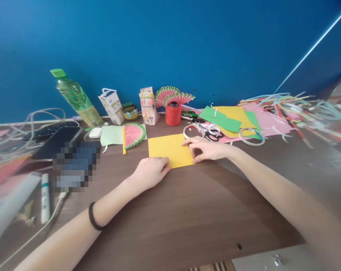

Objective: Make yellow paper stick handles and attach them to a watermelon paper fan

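Observation:
A sheet of yellow paper [166, 146] lies flat on the brown table in front of me. My left hand [152, 171] is closed at its lower edge, fingertips and thumb together on the paper. At the right side of the sheet, my right hand [206, 148] bends its fingers onto it, the index finger on the surface and the thumb at the lower right corner. Just beyond the right hand are a roll of tape [193, 128] and black-handled scissors [215, 135]. A pleated watermelon fan [134, 134] rests on pale green paper [111, 136] to the left.
Along the blue wall stand a green bottle [79, 99], a milk carton [111, 106], a decorated carton [149, 107] and a red spool [173, 114]. Coloured paper [272, 122] and strips pile up at right. A phone [57, 141], cables and a marker [45, 199] lie at left.

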The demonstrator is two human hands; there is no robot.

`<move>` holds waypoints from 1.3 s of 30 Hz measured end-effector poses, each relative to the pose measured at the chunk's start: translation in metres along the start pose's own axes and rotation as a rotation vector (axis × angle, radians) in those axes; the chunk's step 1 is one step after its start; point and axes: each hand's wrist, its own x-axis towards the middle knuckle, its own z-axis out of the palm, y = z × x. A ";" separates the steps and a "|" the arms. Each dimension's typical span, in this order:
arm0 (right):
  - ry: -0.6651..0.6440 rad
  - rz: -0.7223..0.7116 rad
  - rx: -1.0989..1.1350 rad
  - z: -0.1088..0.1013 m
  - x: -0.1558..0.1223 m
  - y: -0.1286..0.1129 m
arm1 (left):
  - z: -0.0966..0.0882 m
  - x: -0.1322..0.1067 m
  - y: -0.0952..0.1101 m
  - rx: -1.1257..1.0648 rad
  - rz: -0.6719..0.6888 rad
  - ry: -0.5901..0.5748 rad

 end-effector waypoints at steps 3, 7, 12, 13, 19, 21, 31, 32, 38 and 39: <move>-0.018 0.006 -0.006 -0.004 -0.001 0.001 | 0.000 0.000 0.000 0.000 0.001 -0.004; 0.010 0.017 0.006 -0.002 -0.002 -0.007 | 0.001 -0.001 -0.001 0.009 0.033 0.013; 0.119 -0.069 0.075 0.012 0.003 -0.025 | 0.005 0.000 -0.005 0.082 0.080 0.041; 0.105 -0.075 0.096 0.015 0.004 -0.027 | 0.005 0.000 -0.006 0.088 0.085 0.048; 0.083 -0.004 0.161 0.021 0.007 -0.033 | 0.013 0.002 -0.013 0.026 0.146 0.182; 0.086 0.027 0.178 0.022 0.008 -0.031 | 0.015 0.003 -0.016 -0.029 0.179 0.238; 0.081 0.090 0.261 0.024 0.008 -0.024 | -0.003 0.007 -0.035 -0.316 0.161 0.087; 0.082 0.088 0.257 0.024 0.008 -0.025 | -0.004 0.007 -0.035 -0.332 0.154 0.078; 0.069 0.073 0.229 0.022 0.008 -0.028 | -0.006 0.007 -0.033 -0.385 0.134 0.035; 0.067 0.075 0.231 0.022 0.009 -0.029 | -0.007 0.007 -0.032 -0.385 0.129 0.027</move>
